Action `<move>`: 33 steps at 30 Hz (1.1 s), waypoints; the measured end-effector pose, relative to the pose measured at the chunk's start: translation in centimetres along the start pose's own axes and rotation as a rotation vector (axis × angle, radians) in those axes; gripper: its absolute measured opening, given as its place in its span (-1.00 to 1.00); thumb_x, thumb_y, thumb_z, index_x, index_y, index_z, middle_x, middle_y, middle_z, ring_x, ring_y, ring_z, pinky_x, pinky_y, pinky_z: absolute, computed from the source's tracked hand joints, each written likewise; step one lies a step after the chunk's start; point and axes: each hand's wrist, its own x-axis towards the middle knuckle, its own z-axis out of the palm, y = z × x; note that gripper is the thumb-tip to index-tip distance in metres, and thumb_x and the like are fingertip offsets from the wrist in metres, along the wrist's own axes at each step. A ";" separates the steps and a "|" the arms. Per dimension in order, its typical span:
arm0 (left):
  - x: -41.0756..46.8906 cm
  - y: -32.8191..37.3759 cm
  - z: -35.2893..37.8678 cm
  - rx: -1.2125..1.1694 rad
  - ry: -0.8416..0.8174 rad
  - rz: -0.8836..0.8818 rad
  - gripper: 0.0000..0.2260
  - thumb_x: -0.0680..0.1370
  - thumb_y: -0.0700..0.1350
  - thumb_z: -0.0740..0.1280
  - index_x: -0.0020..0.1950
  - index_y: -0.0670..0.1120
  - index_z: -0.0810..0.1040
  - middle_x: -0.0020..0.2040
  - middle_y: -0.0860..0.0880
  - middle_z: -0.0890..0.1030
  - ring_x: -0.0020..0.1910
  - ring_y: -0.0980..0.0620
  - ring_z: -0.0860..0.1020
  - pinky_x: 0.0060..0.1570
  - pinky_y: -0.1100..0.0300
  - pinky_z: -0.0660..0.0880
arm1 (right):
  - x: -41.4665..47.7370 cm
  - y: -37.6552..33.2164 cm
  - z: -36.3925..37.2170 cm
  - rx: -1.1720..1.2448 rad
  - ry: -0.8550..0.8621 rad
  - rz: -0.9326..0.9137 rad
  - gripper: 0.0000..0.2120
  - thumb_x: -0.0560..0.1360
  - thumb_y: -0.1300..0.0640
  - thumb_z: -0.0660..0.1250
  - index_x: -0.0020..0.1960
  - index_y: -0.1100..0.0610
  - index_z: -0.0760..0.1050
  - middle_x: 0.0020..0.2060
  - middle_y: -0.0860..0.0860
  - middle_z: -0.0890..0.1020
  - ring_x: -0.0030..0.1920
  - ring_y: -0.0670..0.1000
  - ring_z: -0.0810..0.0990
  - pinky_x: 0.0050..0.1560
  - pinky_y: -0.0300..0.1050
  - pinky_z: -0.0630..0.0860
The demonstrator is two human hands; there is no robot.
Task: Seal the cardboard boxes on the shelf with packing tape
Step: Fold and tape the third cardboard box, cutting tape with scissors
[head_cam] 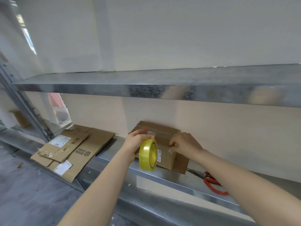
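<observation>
Shelf (164, 177), likely steel | box (170, 159) against cream wall (228, 128) | left hand (136, 143): tape (147, 155)

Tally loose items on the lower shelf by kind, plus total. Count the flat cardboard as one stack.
assembled cardboard box: 1
flattened cardboard stack: 1 (number of sheets unclear)
yellow tape roll: 1 (held in front of the box, not resting on the shelf)
red-handled tool: 1
Total: 4

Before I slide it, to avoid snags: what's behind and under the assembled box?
The cardboard box sits on the shelf, wall behind; a red-handled tool points at its right corner. Anything beneath is hidden.
</observation>
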 end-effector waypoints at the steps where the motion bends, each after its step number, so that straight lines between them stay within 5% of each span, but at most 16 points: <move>1: 0.1 0.1 -0.1 -0.015 -0.007 -0.001 -0.62 0.39 -0.25 0.48 0.18 -0.02 0.60 -0.17 -0.04 0.69 -0.32 0.04 0.61 -0.38 0.28 0.50 | 0.0 0.1 0.1 -0.026 0.001 -0.020 -0.80 0.47 0.02 0.43 0.02 0.11 0.63 -0.01 -0.02 0.62 0.05 0.04 0.55 -0.02 -0.14 0.40; 9: 0.8 0.2 -1.8 -0.072 -0.037 0.006 -0.62 0.39 -0.28 0.47 0.18 -0.04 0.61 -0.06 -0.11 0.67 -0.25 0.00 0.62 -0.27 0.22 0.55 | 0.7 -0.4 0.3 -0.259 -0.080 -0.170 -0.71 0.45 0.04 0.43 0.00 0.23 0.49 0.02 0.12 0.53 0.10 0.12 0.43 -0.05 -0.08 0.27; 18: 1.5 1.3 -5.0 -0.112 -0.049 0.025 -0.64 0.44 -0.32 0.41 0.20 -0.08 0.58 -0.05 -0.15 0.67 -0.24 0.01 0.62 -0.22 0.24 0.57 | 0.5 -1.6 0.4 -0.251 -0.106 -0.080 -0.45 0.25 -0.19 0.52 0.02 0.07 0.36 0.00 -0.05 0.37 0.12 0.01 0.34 -0.10 -0.13 0.22; 21: 1.5 2.7 -6.1 -0.104 -0.045 0.049 -0.68 0.48 -0.30 0.38 0.19 -0.04 0.55 -0.11 -0.05 0.69 -0.33 0.12 0.62 -0.36 0.35 0.54 | 0.4 -2.7 -1.2 -0.167 0.009 -0.038 -0.43 0.29 -0.34 0.43 0.07 0.04 0.42 0.02 -0.08 0.43 0.10 -0.04 0.38 0.04 -0.13 0.26; 24: 1.5 4.1 -6.7 -0.052 -0.017 0.114 -0.72 0.53 -0.28 0.33 0.19 -0.03 0.54 -0.27 0.07 0.69 -0.43 0.18 0.56 -0.55 0.40 0.34 | 0.8 -4.2 -3.0 0.022 0.107 0.032 -0.55 0.42 -0.25 0.39 0.15 0.03 0.47 0.07 -0.06 0.52 0.12 -0.02 0.45 0.14 -0.08 0.36; 29: 1.1 5.7 -5.4 0.078 -0.016 0.252 -0.71 0.57 -0.29 0.28 0.28 -0.11 0.50 -0.31 0.11 0.67 -0.23 0.11 0.56 -0.29 0.25 0.38 | 2.3 -8.1 -5.7 0.443 0.162 0.121 -0.86 0.54 0.01 0.34 0.05 0.03 0.56 -0.04 0.03 0.64 -0.01 0.04 0.60 0.01 -0.17 0.48; 33: -0.4 6.9 -4.1 0.142 -0.016 0.371 -0.73 0.57 -0.34 0.27 0.26 -0.22 0.51 -0.22 -0.02 0.63 -0.37 0.24 0.57 -0.35 0.41 0.45 | 2.8 -9.8 -8.0 0.561 0.132 0.104 -0.64 0.46 -0.25 0.34 -0.02 0.04 0.57 -0.05 -0.01 0.65 0.01 -0.01 0.61 0.08 -0.03 0.54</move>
